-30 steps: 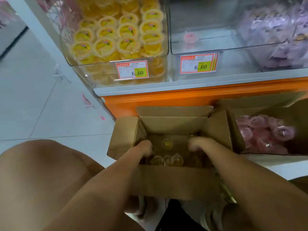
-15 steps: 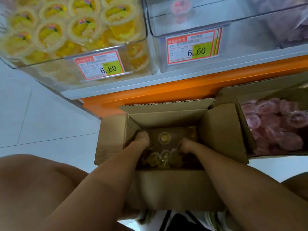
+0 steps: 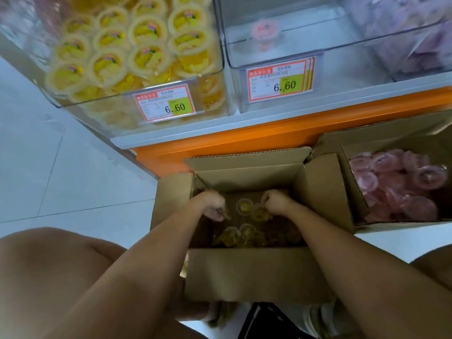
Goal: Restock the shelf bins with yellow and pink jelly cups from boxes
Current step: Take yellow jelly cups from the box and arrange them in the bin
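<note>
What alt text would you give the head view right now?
The left hand and right hand reach into an open cardboard box of yellow jelly cups below shelf bins; grip unclear. The yellow bin is stocked, the next bin holds one pink cup, and a second box holds pink cups.

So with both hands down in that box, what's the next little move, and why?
Probably gather a few yellow cups and lift them toward the yellow bin above. The left hand and right hand are down among the cups in the box; whether they grip any yet is unclear.
</note>
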Motion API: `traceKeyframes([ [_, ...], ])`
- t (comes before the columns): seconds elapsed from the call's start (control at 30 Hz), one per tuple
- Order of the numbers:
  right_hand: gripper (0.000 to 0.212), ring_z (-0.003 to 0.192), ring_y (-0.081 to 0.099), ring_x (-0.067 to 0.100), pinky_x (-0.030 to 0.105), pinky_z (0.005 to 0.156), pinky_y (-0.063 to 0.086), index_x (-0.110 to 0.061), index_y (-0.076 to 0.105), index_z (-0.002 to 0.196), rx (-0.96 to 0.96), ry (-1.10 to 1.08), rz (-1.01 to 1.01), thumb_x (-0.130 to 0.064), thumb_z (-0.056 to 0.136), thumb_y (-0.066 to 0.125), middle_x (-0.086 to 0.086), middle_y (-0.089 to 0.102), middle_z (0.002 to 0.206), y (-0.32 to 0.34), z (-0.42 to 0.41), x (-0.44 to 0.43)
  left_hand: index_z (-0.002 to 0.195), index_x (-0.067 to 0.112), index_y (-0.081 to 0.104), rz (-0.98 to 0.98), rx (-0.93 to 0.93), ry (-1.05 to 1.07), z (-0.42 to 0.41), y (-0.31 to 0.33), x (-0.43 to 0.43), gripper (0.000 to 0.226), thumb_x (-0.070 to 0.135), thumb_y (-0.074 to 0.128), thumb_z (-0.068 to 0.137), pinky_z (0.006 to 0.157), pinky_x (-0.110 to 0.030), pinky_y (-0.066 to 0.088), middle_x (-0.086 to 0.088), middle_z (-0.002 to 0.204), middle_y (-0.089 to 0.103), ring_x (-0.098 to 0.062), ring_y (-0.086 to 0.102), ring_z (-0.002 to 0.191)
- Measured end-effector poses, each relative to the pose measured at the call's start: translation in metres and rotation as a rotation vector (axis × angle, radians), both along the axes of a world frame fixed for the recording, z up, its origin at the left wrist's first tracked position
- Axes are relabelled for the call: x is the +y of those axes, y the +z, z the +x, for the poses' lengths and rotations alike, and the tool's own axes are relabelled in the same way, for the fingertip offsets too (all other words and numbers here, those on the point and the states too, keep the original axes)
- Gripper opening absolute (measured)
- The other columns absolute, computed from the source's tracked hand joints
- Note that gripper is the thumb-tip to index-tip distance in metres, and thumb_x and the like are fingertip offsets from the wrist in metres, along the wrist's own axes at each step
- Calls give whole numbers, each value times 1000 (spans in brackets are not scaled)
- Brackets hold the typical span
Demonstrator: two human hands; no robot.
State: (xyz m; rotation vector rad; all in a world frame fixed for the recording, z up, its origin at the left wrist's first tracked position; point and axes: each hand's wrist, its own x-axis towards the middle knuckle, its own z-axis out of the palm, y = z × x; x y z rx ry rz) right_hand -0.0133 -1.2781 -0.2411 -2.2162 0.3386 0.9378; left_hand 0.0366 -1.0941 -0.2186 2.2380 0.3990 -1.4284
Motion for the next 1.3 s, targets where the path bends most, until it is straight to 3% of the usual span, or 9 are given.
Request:
traceKeyframes([
  [0.17,25,59,51,17,25,58,40,3,67,91,-13,-35,174,-9,92,46,18,67,81,73,4,-14,99,2,58,-196,165,14,7,74,12,12,11,49,96,63,-18,56,-11,91,66,-14,65,77],
  [0.47,19,55,46,10,19,49,37,-7,55,95,-79,-119,904,-25,89,55,3,59,74,227,-30,-24,83,2,54,-713,-7,-166,-11,247,54,10,8,55,90,68,-21,56,-14,88,72,-17,71,76],
  [0.63,25,76,63,16,26,68,50,-14,64,105,-378,-167,975,-23,85,52,4,70,82,312,-29,-11,79,8,63,-955,-114,-253,-10,319,72,13,20,67,83,68,-23,58,-15,83,72,-19,72,75],
  [0.73,14,70,67,11,21,65,57,-17,64,96,-483,-191,941,-11,88,53,4,71,83,346,-7,-5,67,15,64,-1092,-274,-29,-3,338,77,13,22,72,74,63,-22,58,-18,83,72,-21,72,75],
  [0.83,23,67,69,16,22,63,59,-11,59,96,-473,-236,947,7,91,44,11,67,86,366,31,7,68,9,59,-1147,-547,348,14,338,73,17,13,54,84,56,-20,57,-15,77,72,-19,72,68],
  [0.97,28,90,59,25,30,63,60,-5,55,91,-474,-412,1013,17,86,38,14,54,91,379,89,24,78,4,54,-1069,-770,561,49,336,72,21,6,45,97,59,-19,58,-10,73,72,-14,72,65],
  [1.07,24,70,59,16,29,62,56,-12,55,77,-584,-437,756,12,83,56,7,60,73,378,135,28,79,3,54,-909,-899,621,74,332,81,20,5,46,97,60,-18,55,-13,79,66,-10,68,55],
  [1.2,27,53,42,12,22,44,32,-13,54,64,-706,-368,232,-16,75,79,5,52,63,367,182,33,90,0,54,-731,-920,671,95,324,93,11,3,46,97,48,-15,51,-11,76,62,-4,61,40],
  [1.3,26,62,50,17,26,64,44,-13,55,69,-756,-274,72,-28,85,69,4,54,66,365,205,40,104,-4,52,-693,-952,722,105,316,96,11,1,48,95,45,-19,52,-11,66,63,-7,61,40],
])
